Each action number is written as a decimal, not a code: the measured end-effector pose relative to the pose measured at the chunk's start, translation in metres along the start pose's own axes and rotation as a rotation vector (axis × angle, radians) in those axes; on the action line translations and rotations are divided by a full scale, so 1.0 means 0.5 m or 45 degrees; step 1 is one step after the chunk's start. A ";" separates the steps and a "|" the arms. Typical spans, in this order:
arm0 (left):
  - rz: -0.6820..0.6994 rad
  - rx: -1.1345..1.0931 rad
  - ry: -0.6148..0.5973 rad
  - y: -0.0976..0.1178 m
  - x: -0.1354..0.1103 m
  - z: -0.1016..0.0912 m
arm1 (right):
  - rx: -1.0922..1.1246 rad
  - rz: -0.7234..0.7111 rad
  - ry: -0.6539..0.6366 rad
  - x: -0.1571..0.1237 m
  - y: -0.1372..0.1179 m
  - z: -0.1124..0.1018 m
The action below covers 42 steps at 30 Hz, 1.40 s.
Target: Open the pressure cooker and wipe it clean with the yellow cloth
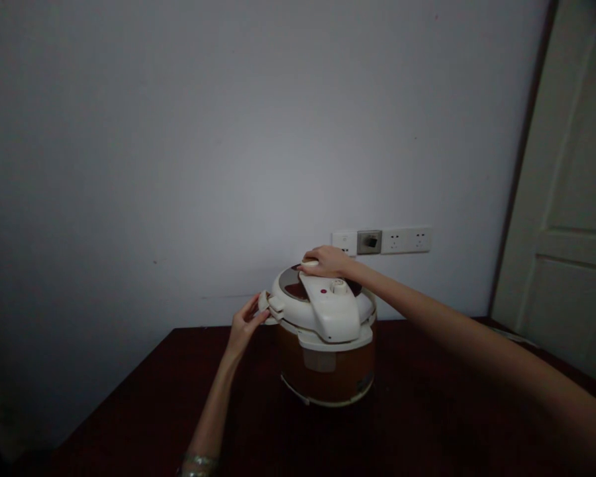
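Observation:
An orange-brown electric pressure cooker [328, 371] with a cream lid [328, 308] stands on a dark wooden table [417, 424] near the wall. My left hand [246, 324] pinches the small cream side handle on the lid's left edge. My right hand [325, 260] reaches over from the right and rests curled on the far end of the lid's long handle bar. A red dot and a round valve knob [338, 286] sit on the bar, between my hands. A bracelet [198, 462] shows on my left wrist.
A row of white wall sockets [407, 240] with a grey switch plate [369, 242] is on the pale wall behind the cooker. A cream door [571, 218] stands at the right. The room is dim.

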<state>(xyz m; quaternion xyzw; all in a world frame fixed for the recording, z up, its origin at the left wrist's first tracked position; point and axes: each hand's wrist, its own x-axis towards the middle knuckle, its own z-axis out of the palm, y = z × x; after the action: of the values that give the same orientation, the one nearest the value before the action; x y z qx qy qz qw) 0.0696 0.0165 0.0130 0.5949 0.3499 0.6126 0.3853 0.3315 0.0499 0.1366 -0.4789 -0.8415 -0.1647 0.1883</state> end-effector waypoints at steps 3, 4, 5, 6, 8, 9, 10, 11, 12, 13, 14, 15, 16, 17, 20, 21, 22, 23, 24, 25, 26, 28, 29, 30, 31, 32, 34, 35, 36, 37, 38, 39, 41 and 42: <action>0.007 -0.003 -0.002 0.001 -0.001 0.001 | -0.016 0.055 0.001 -0.001 -0.005 0.001; 0.011 -0.007 -0.003 0.001 -0.001 0.001 | -0.018 0.063 0.004 -0.002 -0.007 0.000; 0.014 -0.011 -0.006 0.001 -0.001 0.000 | -0.020 0.066 0.006 -0.003 -0.008 0.000; 0.016 -0.013 -0.011 0.001 -0.001 0.000 | -0.022 0.069 0.008 -0.005 -0.010 0.000; 0.018 -0.013 -0.014 0.002 -0.001 0.000 | -0.027 0.076 0.002 -0.009 -0.012 -0.002; 0.018 -0.011 -0.013 0.002 -0.002 0.001 | -0.030 0.082 -0.003 -0.011 -0.013 -0.004; 0.020 -0.010 -0.010 0.003 -0.002 0.001 | -0.033 0.090 -0.006 -0.014 -0.014 -0.005; 0.023 -0.012 -0.007 0.005 -0.003 0.001 | -0.036 0.097 -0.004 -0.016 -0.016 -0.007; 0.026 -0.015 -0.005 0.006 -0.004 0.002 | -0.039 0.101 0.000 -0.017 -0.017 -0.008; 0.027 -0.020 -0.001 0.007 -0.004 0.002 | -0.041 0.102 0.009 -0.019 -0.018 -0.010; 0.027 -0.024 0.005 0.008 -0.005 0.002 | -0.042 0.101 0.018 -0.020 -0.020 -0.011; 0.024 -0.028 0.013 0.008 -0.005 0.002 | -0.041 0.097 0.023 -0.021 -0.021 -0.012; 0.019 -0.031 0.021 0.008 -0.005 0.002 | -0.041 0.097 0.025 -0.021 -0.021 -0.013; 0.013 -0.034 0.030 0.007 -0.005 0.002 | -0.041 0.101 0.024 -0.021 -0.022 -0.013; 0.010 -0.058 0.033 -0.002 -0.002 -0.001 | -0.041 0.133 0.007 -0.021 -0.020 -0.012; 0.014 -0.068 0.029 -0.006 0.000 -0.003 | -0.041 0.146 0.002 -0.021 -0.019 -0.012; 0.018 -0.078 0.025 -0.010 0.001 -0.004 | -0.040 0.158 -0.003 -0.021 -0.018 -0.011; 0.020 -0.084 0.021 -0.013 0.002 -0.006 | -0.039 0.168 -0.008 -0.020 -0.018 -0.011; 0.019 -0.088 0.017 -0.016 0.003 -0.007 | -0.037 0.179 -0.013 -0.020 -0.018 -0.012; 0.016 -0.090 0.015 -0.018 0.004 -0.007 | -0.036 0.191 -0.017 -0.020 -0.018 -0.012; 0.012 -0.090 0.010 -0.019 0.005 -0.008 | -0.035 0.202 -0.020 -0.019 -0.019 -0.012; 0.011 -0.087 0.008 -0.018 0.004 -0.008 | -0.036 0.218 -0.021 -0.017 -0.023 -0.013; 0.014 -0.085 0.010 -0.017 0.004 -0.007 | -0.040 0.225 -0.017 -0.016 -0.025 -0.013; 0.017 -0.083 0.013 -0.016 0.003 -0.007 | -0.044 0.232 -0.013 -0.015 -0.028 -0.013; 0.018 -0.081 0.018 -0.014 0.003 -0.007 | -0.047 0.241 -0.008 -0.014 -0.030 -0.012; 0.017 -0.080 0.020 -0.013 0.002 -0.006 | -0.048 0.253 -0.004 -0.013 -0.032 -0.011; 0.018 -0.078 0.018 -0.011 0.001 -0.006 | -0.052 0.288 -0.004 -0.012 -0.037 -0.007; 0.021 -0.078 0.016 -0.011 0.001 -0.006 | -0.059 0.305 -0.005 -0.011 -0.039 -0.005; 0.025 -0.078 0.016 -0.011 0.001 -0.006 | -0.069 0.318 -0.007 -0.011 -0.040 -0.002; 0.028 -0.077 0.019 -0.011 0.001 -0.006 | -0.081 0.325 -0.006 -0.011 -0.042 0.000; 0.030 -0.077 0.024 -0.011 0.001 -0.005 | -0.091 0.327 -0.006 -0.012 -0.044 0.003; 0.030 -0.075 0.028 -0.011 0.001 -0.005 | -0.096 0.326 -0.005 -0.012 -0.045 0.005; 0.026 -0.071 0.030 -0.011 0.002 -0.005 | -0.098 0.325 -0.004 -0.013 -0.045 0.009; 0.023 -0.068 0.028 -0.010 0.002 -0.005 | -0.097 0.326 -0.006 -0.013 -0.045 0.010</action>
<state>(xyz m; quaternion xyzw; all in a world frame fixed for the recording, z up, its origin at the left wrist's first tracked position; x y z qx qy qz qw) 0.0675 0.0198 0.0089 0.5806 0.3323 0.6317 0.3917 0.3142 0.0361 0.1269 -0.5895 -0.7671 -0.1699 0.1876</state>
